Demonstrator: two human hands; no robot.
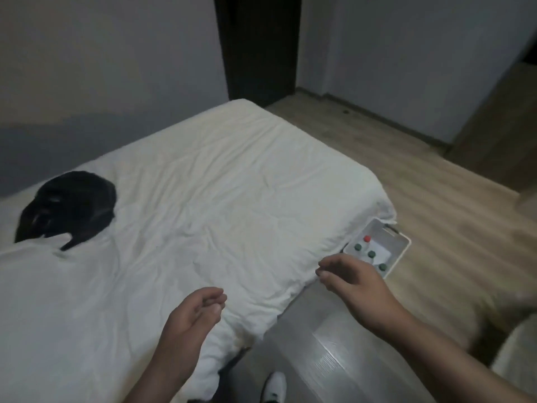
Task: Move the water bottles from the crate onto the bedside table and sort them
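Observation:
A white crate [398, 245] stands on the floor beside the bed, at the right. Inside it I see several water bottles from above: one with a red cap [367, 238] and three with green caps [371, 253]. The pale grey bedside table [328, 344] lies below my right arm. My right hand [351, 276] hovers over the table's far end, just short of the crate, fingers loosely curled and holding nothing. Above the bed's edge, my left hand [193, 312] has relaxed, curled fingers and holds nothing.
A bed with a wrinkled white cover [203, 199] fills the left and centre; a black garment [69, 205] lies on it at the left. Wooden floor [436, 199] stretches to the right. A dark doorway [258, 48] is at the back. A white shoe [274, 386] shows below.

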